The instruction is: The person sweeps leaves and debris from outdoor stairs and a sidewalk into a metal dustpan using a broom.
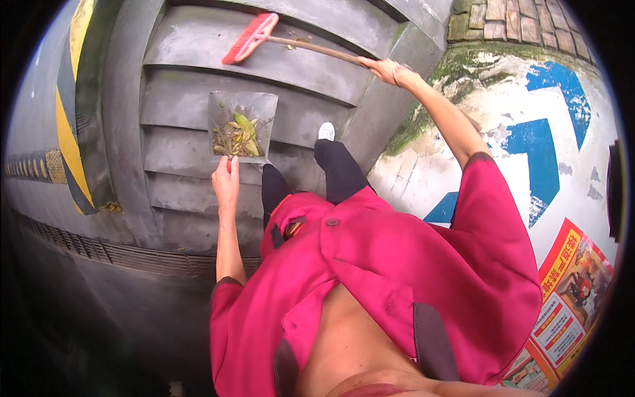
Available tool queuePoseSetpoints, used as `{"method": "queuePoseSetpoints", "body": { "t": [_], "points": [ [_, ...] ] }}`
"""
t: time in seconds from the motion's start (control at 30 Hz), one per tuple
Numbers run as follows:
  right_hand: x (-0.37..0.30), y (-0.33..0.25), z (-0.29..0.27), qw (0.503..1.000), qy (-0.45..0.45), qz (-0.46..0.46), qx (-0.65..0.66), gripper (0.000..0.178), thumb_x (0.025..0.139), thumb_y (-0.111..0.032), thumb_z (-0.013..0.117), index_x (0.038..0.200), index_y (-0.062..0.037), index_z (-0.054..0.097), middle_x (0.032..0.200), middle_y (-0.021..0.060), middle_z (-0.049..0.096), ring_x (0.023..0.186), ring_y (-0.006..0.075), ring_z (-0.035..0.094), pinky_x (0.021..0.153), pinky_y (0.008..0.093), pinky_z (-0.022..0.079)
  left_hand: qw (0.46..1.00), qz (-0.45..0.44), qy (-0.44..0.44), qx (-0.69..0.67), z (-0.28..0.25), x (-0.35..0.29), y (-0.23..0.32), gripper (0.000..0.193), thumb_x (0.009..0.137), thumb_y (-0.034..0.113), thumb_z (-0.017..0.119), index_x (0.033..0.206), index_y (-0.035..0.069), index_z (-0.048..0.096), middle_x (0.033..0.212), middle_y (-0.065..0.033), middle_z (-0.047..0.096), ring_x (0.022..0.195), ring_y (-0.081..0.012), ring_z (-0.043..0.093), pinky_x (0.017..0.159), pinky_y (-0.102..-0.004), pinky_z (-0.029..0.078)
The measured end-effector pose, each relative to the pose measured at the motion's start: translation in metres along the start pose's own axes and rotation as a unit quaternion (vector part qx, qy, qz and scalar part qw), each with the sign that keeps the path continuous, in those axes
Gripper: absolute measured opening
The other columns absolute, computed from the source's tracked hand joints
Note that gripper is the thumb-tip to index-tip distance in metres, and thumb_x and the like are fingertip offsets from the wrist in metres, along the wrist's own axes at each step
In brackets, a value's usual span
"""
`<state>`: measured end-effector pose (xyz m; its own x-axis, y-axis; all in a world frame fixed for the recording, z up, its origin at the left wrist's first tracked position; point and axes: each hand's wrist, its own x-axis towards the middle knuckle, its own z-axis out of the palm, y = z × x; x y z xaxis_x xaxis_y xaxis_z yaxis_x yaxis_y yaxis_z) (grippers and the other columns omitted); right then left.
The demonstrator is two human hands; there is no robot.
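Note:
My left hand (pixel 226 178) pinches the near edge of a grey metal dustpan (pixel 262 109), held over the stairs. Inside the pan lies a heap of green and brown leaves (pixel 239 135) with some twigs. Out to the right, my right hand (pixel 389 70) is closed around the end of a wooden-handled broom (pixel 316 48). The broom's red bristle head (pixel 250 38) is up at the higher steps, beyond the dustpan and apart from it. A few leaf scraps (pixel 291 41) lie on the step near the broom head.
Grey concrete stairs (pixel 175 142) rise ahead of me, with my white shoe (pixel 326 131) on one step. At right stands a wall (pixel 489 119) with blue painted shapes, moss and a poster (pixel 569 298). A yellow-and-black striped edge (pixel 69 142) is at left, a drain grate (pixel 132 255) below.

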<state>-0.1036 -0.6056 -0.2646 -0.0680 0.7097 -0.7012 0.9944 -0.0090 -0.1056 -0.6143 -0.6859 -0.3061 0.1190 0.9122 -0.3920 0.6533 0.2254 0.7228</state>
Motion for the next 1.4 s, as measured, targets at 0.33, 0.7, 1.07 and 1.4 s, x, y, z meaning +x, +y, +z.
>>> {"method": "queuePoseSetpoints", "body": {
  "t": [0.33,0.7,1.07,1.4],
  "points": [
    [-0.174,-0.036,0.119,0.947,0.031,0.111,0.301,0.051,0.089,-0.016,0.045,0.137,-0.0285,0.033,0.076,0.0204,0.062,0.062,0.0341,0.061,0.055,0.0447,0.049,0.998,0.045,-0.042,0.010,0.076,0.007,0.044,0.032,0.088,0.032,0.053,0.081,0.001,0.052,0.070,-0.0190,0.059,0.066,-0.0396,0.057,0.059,-0.0463,0.042],
    [-0.148,-0.100,0.143,0.898,-0.041,0.198,0.391,0.060,0.079,-0.010,0.051,0.132,-0.0128,0.022,0.072,0.0205,0.061,0.052,0.0253,0.061,0.045,0.0387,0.050,0.995,0.050,-0.071,0.041,0.107,0.033,0.051,0.034,0.089,0.034,0.050,0.081,0.001,0.052,0.073,-0.0184,0.061,0.070,-0.0389,0.058,0.062,-0.0465,0.044],
    [-0.260,-0.113,0.119,0.833,-0.116,0.109,0.529,0.072,0.080,-0.002,0.044,0.144,-0.0159,0.012,0.056,0.0056,0.051,0.040,0.0126,0.047,0.041,0.0276,0.043,0.989,0.082,-0.085,0.084,0.110,0.037,0.046,0.035,0.088,0.036,0.051,0.083,0.001,0.053,0.076,-0.0207,0.061,0.075,-0.0416,0.058,0.065,-0.0486,0.043],
    [-0.198,-0.154,0.172,0.892,-0.146,0.151,0.400,0.075,0.077,-0.006,0.045,0.140,-0.0035,0.002,0.073,0.0287,0.058,0.062,0.0365,0.061,0.062,0.0439,0.050,0.981,0.114,-0.102,0.123,0.088,0.039,0.026,0.034,0.088,0.035,0.051,0.084,0.001,0.053,0.076,-0.0213,0.060,0.075,-0.0408,0.058,0.064,-0.0479,0.043]
  ]
}}
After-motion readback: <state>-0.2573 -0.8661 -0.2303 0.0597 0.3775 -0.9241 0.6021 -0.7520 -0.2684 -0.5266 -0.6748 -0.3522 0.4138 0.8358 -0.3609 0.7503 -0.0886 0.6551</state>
